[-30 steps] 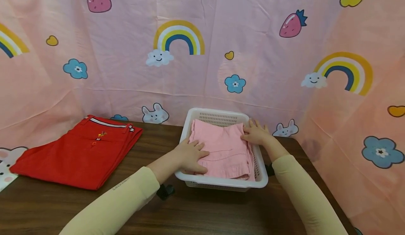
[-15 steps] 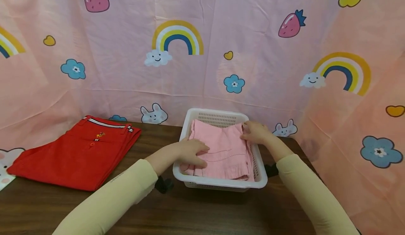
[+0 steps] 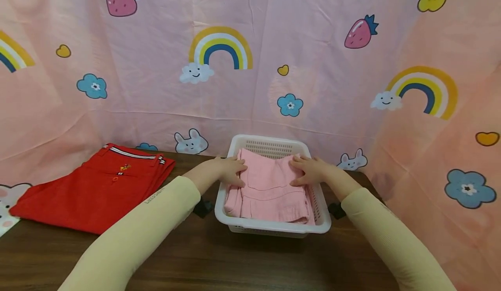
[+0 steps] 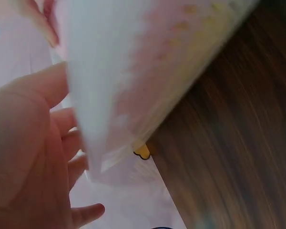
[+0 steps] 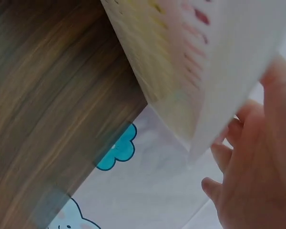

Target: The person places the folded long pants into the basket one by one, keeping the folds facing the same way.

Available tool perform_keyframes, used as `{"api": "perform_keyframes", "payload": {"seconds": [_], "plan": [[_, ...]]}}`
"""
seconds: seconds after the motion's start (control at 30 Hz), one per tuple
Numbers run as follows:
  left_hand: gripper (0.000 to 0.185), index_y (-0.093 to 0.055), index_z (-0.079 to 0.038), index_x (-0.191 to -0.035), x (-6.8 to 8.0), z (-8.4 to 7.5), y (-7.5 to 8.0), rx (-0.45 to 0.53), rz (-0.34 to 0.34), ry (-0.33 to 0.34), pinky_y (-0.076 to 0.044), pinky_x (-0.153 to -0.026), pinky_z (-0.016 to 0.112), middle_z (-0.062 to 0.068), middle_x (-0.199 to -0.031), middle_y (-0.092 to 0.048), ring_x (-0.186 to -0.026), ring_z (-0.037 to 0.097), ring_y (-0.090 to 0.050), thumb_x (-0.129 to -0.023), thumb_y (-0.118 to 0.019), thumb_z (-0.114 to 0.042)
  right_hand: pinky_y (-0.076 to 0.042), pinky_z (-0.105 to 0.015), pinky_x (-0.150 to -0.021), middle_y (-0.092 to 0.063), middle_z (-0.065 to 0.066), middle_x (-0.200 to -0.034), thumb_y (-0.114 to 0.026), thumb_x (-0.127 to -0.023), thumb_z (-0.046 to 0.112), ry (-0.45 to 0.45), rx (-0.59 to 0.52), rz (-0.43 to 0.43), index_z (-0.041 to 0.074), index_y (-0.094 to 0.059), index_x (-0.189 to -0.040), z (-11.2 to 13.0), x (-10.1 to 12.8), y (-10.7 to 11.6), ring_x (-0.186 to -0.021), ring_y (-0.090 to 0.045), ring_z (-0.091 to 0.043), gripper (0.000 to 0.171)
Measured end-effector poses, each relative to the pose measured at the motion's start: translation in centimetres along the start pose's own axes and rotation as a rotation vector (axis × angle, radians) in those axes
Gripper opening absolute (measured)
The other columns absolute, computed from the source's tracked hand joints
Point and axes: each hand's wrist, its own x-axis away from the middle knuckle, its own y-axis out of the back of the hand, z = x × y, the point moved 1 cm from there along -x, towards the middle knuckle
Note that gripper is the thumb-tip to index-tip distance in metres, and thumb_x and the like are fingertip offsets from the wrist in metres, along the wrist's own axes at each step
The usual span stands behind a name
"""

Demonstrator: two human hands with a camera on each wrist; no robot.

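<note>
The left hand [image 3: 228,170] and the right hand [image 3: 309,170] each lay flat, fingers straight and relaxed, pressing on the far part of the folded pink garment [image 3: 270,191], one on its left edge and one on its right; neither grip closed round anything. The garment sat inside the white plastic basket [image 3: 274,230], filling most of it, its near hem against the near wall. It looked soft, light and limp, likely to sag and unfold if lifted by one corner, so both side edges of the fold seemed the safest hold. The basket stood on the dark wooden table [image 3: 235,265]; folded red trousers [image 3: 98,191] lay well apart to the left, a cartoon-printed pink curtain [image 3: 313,65] hung behind
</note>
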Motion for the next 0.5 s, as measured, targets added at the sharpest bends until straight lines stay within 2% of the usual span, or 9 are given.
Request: {"api": "perform_keyframes", "payload": {"seconds": [0.23, 0.5], "plan": [[0.064, -0.046, -0.015, -0.144, -0.12, 0.04, -0.22, -0.091, -0.020, 0.049, -0.018, -0.108, 0.057, 0.006, -0.151, -0.035, -0.141, 0.025, -0.023, -0.090, -0.056, -0.048, -0.006, -0.061, -0.109, -0.024, -0.017, -0.154, -0.061, -0.081, 0.063, -0.038, 0.020, -0.002, 0.009, -0.031, -0.150, -0.49, 0.11, -0.23, -0.142, -0.010, -0.040, 0.092], [0.066, -0.045, -0.015, -0.144, 0.09, -0.23, -0.11, -0.150, 0.006, 0.099, -0.020, -0.107, 0.055, 0.004, -0.149, -0.038, -0.140, 0.023, -0.026, -0.089, -0.054, -0.051, -0.006, -0.060, -0.110, -0.025, -0.017, -0.154, -0.058, -0.081, 0.067, -0.036, 0.040, -0.018, 0.007, -0.034, -0.149, -0.48, 0.20, -0.63, -0.142, -0.010, -0.037, 0.094]]}}
